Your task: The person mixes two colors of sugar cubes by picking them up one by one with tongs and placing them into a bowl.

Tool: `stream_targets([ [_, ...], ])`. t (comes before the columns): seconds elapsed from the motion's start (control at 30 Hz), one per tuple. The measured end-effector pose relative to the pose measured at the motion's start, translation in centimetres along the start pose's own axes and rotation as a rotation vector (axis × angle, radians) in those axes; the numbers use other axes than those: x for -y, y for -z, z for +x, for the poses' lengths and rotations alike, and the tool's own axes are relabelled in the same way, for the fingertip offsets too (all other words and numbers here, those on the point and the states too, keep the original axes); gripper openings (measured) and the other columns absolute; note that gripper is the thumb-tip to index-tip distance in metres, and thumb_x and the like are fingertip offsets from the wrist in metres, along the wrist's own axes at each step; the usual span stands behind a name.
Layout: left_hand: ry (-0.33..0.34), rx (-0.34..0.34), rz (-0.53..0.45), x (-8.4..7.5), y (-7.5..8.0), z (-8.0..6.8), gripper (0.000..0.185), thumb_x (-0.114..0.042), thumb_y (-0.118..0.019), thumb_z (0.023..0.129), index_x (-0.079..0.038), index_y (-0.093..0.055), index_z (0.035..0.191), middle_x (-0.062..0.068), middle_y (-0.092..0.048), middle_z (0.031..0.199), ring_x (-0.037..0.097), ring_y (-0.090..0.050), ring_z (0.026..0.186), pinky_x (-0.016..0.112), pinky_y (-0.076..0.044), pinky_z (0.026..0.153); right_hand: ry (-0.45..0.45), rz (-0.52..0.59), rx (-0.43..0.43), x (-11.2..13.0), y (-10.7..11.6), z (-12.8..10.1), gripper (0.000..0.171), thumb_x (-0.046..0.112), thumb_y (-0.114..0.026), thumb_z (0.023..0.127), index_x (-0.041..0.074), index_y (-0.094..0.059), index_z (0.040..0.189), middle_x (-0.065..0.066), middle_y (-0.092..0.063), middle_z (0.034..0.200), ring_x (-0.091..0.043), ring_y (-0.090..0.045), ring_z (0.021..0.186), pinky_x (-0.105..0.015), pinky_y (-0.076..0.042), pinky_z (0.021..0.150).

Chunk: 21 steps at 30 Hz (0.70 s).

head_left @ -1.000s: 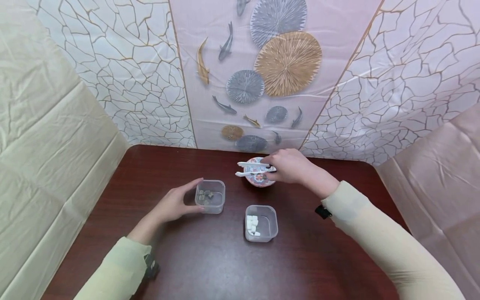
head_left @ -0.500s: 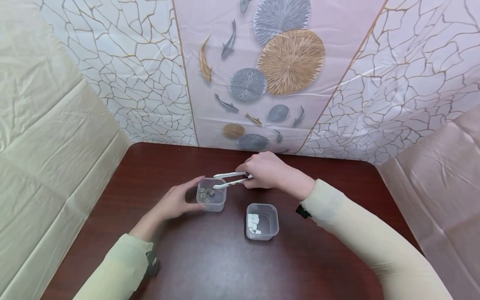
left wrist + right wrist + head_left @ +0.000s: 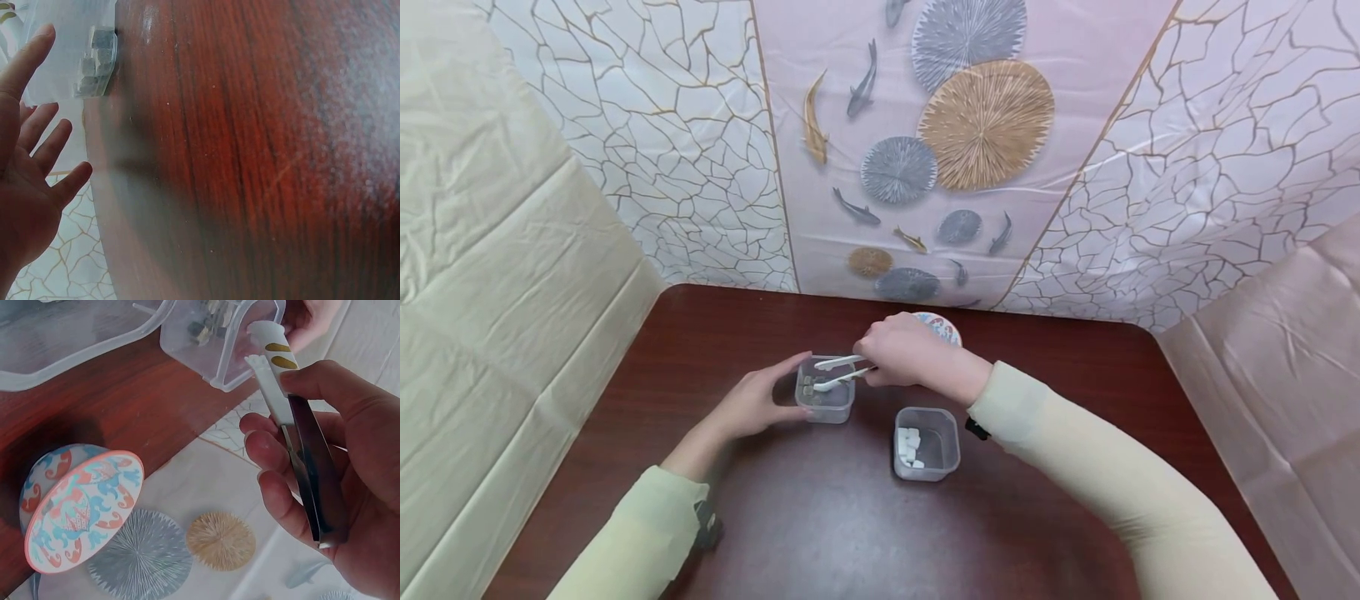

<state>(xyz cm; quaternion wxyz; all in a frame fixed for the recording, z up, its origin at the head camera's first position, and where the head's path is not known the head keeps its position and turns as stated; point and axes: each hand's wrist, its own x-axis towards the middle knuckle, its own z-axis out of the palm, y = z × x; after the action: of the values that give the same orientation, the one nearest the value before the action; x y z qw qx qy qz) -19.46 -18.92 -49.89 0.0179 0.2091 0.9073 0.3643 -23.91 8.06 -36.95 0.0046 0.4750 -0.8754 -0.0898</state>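
Note:
My left hand rests with straight fingers against the left side of a clear plastic tub that holds several grey cubes. My right hand grips white tongs, whose tips reach into that tub from the right. In the right wrist view the fingers are curled round the tongs, with the tub just beyond them. Whether the tips hold a cube is hidden. A second clear tub with a few white cubes stands nearer to me.
A small patterned bowl in red and blue stands behind my right hand, near the back of the dark wooden table. Draped patterned sheets enclose the table at the back and both sides.
My right hand has carried the tongs leftward from above the patterned bowl to the tub of grey cubes, and the tips now dip into it. My left hand has stayed at that tub.

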Motion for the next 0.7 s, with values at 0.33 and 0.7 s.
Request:
stream_targets([
  [0.33,-0.015,-0.006,0.004,0.1,0.0,0.0,0.093,-0.033,-0.095,0.083,-0.011,-0.049,0.161,0.014,-0.062,0.151,0.037,-0.061,0.137,0.058,-0.049,0.113,-0.018,-0.027,0.030,0.6,-0.5,1.0,0.018,0.031,-0.082,0.088,0.018,-0.071,0.083,-0.001,-0.073,0.080,-0.026,-0.069,0.070,-0.046,-0.056,0.064],
  [0.7,-0.023,-0.007,0.004,0.2,0.0,-0.1,0.093,-0.034,-0.093,0.084,-0.013,-0.048,0.162,0.013,-0.060,0.154,0.036,-0.060,0.138,0.057,-0.049,0.113,0.004,-0.103,0.037,1.8,-0.9,2.1,0.017,0.032,-0.083,0.087,0.017,-0.076,0.086,-0.002,-0.073,0.080,-0.024,-0.069,0.069,-0.042,-0.057,0.062],
])
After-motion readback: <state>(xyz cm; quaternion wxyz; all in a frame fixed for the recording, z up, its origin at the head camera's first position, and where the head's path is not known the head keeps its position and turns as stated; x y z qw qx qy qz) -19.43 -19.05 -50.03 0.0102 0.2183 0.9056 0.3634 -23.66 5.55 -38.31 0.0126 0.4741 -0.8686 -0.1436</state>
